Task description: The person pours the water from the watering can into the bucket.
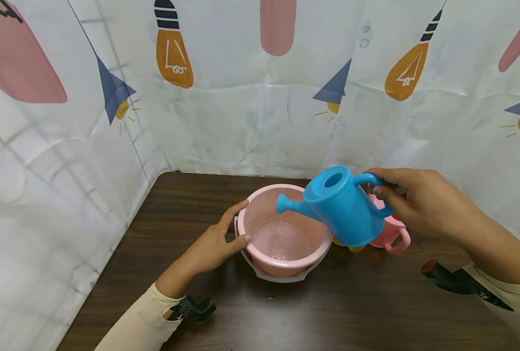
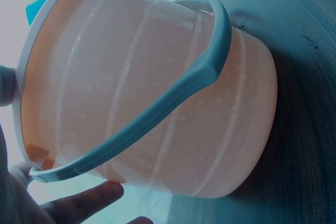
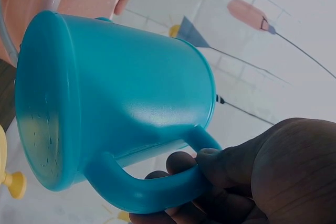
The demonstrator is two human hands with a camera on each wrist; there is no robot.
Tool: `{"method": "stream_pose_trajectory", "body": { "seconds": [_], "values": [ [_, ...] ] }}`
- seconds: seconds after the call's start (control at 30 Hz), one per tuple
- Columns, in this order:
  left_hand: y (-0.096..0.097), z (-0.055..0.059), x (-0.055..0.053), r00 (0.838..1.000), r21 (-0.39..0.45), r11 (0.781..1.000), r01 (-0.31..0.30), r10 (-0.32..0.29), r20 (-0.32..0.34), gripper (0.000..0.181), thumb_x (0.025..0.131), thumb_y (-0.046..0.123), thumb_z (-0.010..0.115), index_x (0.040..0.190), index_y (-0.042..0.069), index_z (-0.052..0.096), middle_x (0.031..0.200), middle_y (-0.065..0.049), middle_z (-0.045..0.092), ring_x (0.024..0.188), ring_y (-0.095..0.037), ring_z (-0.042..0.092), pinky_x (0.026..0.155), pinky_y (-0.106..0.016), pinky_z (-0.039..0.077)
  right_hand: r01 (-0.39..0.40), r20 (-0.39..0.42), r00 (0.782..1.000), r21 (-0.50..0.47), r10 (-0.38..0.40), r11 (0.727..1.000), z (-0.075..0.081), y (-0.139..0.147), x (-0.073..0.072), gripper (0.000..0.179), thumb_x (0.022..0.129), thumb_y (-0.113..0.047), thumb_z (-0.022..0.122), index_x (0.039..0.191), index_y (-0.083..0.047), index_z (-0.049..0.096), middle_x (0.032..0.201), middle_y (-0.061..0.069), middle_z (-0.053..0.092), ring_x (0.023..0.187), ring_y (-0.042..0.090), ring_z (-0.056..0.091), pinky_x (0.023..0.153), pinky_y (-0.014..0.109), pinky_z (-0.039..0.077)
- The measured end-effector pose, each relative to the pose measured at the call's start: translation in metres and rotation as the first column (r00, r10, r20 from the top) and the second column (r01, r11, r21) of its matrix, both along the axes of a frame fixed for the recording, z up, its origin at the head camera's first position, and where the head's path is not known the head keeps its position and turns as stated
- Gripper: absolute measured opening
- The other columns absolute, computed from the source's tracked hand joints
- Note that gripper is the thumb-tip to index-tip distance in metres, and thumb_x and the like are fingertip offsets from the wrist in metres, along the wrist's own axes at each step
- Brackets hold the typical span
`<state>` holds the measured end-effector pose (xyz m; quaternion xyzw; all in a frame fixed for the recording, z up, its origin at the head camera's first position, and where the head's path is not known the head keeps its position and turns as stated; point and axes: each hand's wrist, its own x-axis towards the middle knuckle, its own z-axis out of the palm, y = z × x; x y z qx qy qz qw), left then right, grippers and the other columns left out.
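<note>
A pink bucket (image 1: 286,263) with a pale carry handle (image 2: 173,100) stands on the dark table, shallow clear water (image 1: 282,241) in its bottom. My left hand (image 1: 213,243) holds the bucket's left rim, thumb on the near edge and fingers along the side. In my right hand (image 1: 418,200) is the handle of a blue watering can (image 1: 345,209), fingers curled round it. The can tips left, its spout (image 1: 288,204) above the bucket opening. Droplets cling to the can's base in the right wrist view.
Behind the blue can, partly hidden, are a pink watering can (image 1: 396,236) with a handle and something yellow (image 1: 356,248). A wood-grain table (image 1: 154,234) lies below. White patterned cloth (image 1: 242,131) hangs along the back and left edges.
</note>
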<state>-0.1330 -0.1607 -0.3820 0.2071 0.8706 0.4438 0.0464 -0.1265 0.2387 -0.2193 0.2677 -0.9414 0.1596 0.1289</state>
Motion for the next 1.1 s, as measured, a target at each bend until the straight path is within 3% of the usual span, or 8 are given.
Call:
{"method": "stream_pose_trajectory", "body": {
  "seconds": [0.4, 0.8, 1.1],
  "values": [
    [0.0002, 0.0009, 0.0004, 1.000, 0.008, 1.000, 0.005, -0.005, 0.008, 0.077, 0.098, 0.046, 0.064, 0.161, 0.042, 0.019, 0.129, -0.008, 0.066, 0.121, -0.027, 0.061, 0.098, -0.061, 0.044, 0.007, 0.015, 1.000, -0.011, -0.007, 1.000, 0.0002, -0.0010, -0.0004, 0.042, 0.096, -0.005, 0.070, 0.137, 0.002, 0.063, 0.114, 0.021, 0.072, 0.070, 0.019, 0.058, 0.052, 0.028, 0.044],
    [0.0002, 0.0013, 0.0007, 1.000, 0.009, 1.000, 0.008, -0.008, 0.008, 0.077, 0.098, 0.046, 0.063, 0.161, 0.042, 0.019, 0.130, -0.008, 0.066, 0.122, -0.027, 0.060, 0.099, -0.061, 0.043, 0.006, 0.013, 1.000, 0.000, -0.006, 1.000, 0.0014, -0.0006, -0.0013, 0.042, 0.096, -0.005, 0.069, 0.137, 0.002, 0.063, 0.109, 0.017, 0.072, 0.064, 0.015, 0.053, 0.052, 0.028, 0.041],
    [0.0003, 0.0016, 0.0007, 1.000, 0.010, 1.000, 0.009, -0.009, 0.008, 0.077, 0.098, 0.046, 0.063, 0.161, 0.041, 0.019, 0.128, -0.007, 0.066, 0.121, -0.026, 0.061, 0.098, -0.062, 0.043, 0.000, 0.008, 1.000, 0.002, 0.000, 1.000, 0.0013, -0.0009, -0.0023, 0.042, 0.095, -0.004, 0.071, 0.136, 0.003, 0.063, 0.113, 0.021, 0.072, 0.070, 0.019, 0.059, 0.055, 0.028, 0.046]
  ]
}}
